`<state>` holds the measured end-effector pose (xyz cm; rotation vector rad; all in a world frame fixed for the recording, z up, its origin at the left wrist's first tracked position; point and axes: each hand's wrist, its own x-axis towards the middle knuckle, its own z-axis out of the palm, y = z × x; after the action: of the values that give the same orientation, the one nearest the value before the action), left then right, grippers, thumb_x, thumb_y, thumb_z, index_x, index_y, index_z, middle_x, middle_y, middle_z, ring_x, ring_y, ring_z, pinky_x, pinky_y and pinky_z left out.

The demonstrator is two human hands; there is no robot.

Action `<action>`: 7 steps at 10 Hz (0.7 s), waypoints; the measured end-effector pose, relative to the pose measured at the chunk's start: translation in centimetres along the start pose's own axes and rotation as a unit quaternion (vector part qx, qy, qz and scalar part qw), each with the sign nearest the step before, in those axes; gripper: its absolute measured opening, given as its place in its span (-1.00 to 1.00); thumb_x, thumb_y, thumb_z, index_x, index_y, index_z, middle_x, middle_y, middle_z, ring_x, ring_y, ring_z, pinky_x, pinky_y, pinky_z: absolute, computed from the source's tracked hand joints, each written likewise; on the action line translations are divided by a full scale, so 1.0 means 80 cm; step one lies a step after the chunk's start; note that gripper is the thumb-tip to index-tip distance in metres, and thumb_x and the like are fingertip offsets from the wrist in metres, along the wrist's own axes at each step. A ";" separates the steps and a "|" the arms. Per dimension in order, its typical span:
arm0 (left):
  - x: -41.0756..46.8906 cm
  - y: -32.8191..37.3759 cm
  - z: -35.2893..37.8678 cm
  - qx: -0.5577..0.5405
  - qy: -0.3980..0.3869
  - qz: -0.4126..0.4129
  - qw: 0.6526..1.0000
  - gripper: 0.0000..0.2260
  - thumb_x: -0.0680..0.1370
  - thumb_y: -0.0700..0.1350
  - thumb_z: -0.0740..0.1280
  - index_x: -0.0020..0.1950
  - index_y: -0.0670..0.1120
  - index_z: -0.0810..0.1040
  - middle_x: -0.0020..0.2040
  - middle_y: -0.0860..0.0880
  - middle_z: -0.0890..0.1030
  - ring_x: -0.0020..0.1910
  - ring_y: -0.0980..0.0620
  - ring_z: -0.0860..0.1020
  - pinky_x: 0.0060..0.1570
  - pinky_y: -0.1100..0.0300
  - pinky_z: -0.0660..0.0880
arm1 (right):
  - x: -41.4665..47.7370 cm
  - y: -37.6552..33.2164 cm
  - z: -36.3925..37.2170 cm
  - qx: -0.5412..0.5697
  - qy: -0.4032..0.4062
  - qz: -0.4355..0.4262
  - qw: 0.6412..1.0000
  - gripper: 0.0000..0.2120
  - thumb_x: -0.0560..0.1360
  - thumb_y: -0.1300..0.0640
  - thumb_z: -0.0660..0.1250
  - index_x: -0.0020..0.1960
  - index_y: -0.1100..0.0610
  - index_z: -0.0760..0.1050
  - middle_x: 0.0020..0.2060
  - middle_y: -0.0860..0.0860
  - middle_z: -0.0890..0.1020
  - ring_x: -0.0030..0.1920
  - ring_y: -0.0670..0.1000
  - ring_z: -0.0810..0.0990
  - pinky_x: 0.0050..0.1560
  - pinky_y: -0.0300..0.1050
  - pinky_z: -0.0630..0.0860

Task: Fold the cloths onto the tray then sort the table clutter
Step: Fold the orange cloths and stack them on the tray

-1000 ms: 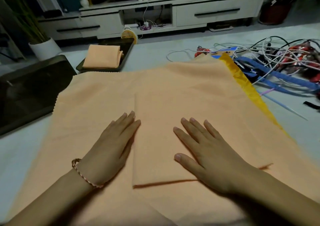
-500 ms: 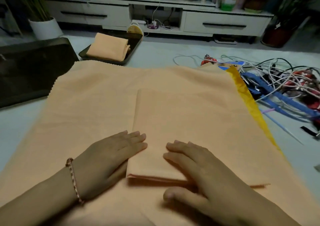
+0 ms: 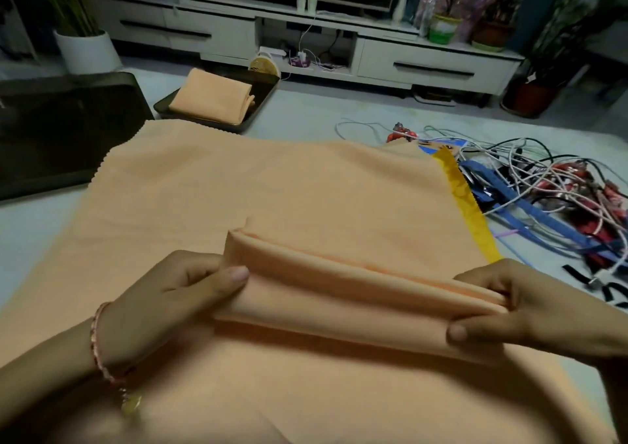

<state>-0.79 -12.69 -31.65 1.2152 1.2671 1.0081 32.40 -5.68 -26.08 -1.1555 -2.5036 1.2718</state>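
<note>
A folded peach cloth (image 3: 356, 284) is raised a little above a larger peach cloth (image 3: 221, 185) spread flat under it. My left hand (image 3: 180, 294) pinches the folded cloth's left end, thumb on top. At its right end my right hand (image 3: 523, 311) grips it with the thumb underneath. A dark tray (image 3: 258, 104) at the back left holds another folded peach cloth (image 3: 212, 98). A yellow cloth edge (image 3: 465, 199) shows from under the spread cloth on the right.
A tangle of white, blue and red cables (image 3: 543, 188) lies on the table at the right. A large dark tray (image 3: 51, 127) stands at the far left. Behind the table are a TV cabinet (image 3: 424, 63) and potted plants.
Both hands were lying flat on the folded cloth, then slid to its near edge. Now they grip its two ends and have lifted it, folded over into a narrower strip.
</note>
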 end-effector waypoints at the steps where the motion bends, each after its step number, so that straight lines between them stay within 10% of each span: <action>1: 0.008 0.001 0.001 0.021 0.012 -0.010 1.000 -0.29 0.17 0.34 0.45 -0.11 -0.31 0.57 -0.22 -0.32 0.59 -0.29 -0.12 0.54 -0.26 0.12 0.51 | 0.020 0.002 0.009 0.148 0.160 0.056 0.974 -0.71 0.16 0.09 0.62 -0.29 0.19 0.57 -0.44 0.05 0.50 -0.44 -0.10 0.44 -0.48 -0.35 0.32; 2: 0.018 -0.003 0.007 0.031 0.060 -0.047 0.997 -0.59 0.34 0.10 0.37 -0.05 -0.23 0.58 -0.15 -0.35 0.59 -0.25 -0.07 0.52 -0.39 0.28 0.44 | 0.047 0.017 0.026 0.229 0.335 0.106 0.908 -0.80 0.33 0.30 0.48 -0.10 0.11 0.58 -0.30 0.01 0.52 -0.38 -0.15 0.48 -0.51 -0.45 0.31; 7: 0.035 -0.006 0.032 0.207 0.240 -0.001 0.948 -0.91 0.52 -0.13 0.33 -0.04 0.02 0.44 -0.28 0.09 0.60 -0.22 0.22 0.52 -0.33 0.50 0.33 | 0.082 0.030 0.055 -0.060 0.462 0.145 0.873 -0.81 0.50 0.18 0.33 0.12 0.13 0.50 -0.14 0.00 0.51 -0.04 0.05 0.47 -0.19 -0.23 0.18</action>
<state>1.93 -10.26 -32.68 1.3214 1.9363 1.1114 27.43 -3.27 -32.18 -1.6836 -1.7282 0.3843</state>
